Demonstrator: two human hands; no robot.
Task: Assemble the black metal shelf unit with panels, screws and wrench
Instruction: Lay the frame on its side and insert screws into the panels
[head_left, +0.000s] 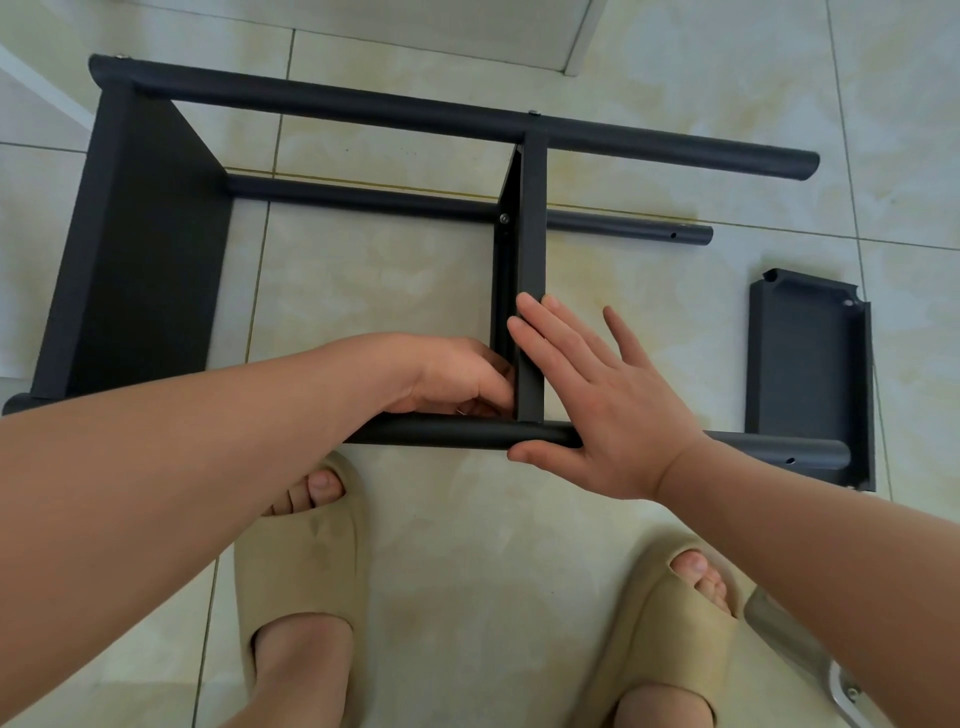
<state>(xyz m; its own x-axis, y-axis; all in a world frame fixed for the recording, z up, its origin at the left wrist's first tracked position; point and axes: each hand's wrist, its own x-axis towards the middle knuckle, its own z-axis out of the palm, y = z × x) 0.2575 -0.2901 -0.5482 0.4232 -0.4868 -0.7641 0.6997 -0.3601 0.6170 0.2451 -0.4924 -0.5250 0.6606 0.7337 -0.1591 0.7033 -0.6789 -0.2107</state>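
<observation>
Your left hand (457, 371): fingers curled at the near corner of the middle panel (532, 234), tips hidden, cannot tell what they hold | your right hand (602, 400): fingers straight, spread, flat on that panel's edge, thumb against the pole (447, 432) | shelf frame (363, 106): on its side around your fingers | loose panel (802, 364): floor, right of your right fingers

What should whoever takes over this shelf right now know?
Left hand: fingers curled at the middle panel's joint with the near tube; what they hold is hidden.
Right hand: open, flat against that panel, thumb against the tube.
Done: end panel and middle panel appear screwed to the far tube.
Left: probably fix this near joint, then fit the loose panel lying on the floor at right. No wrench in view.
</observation>
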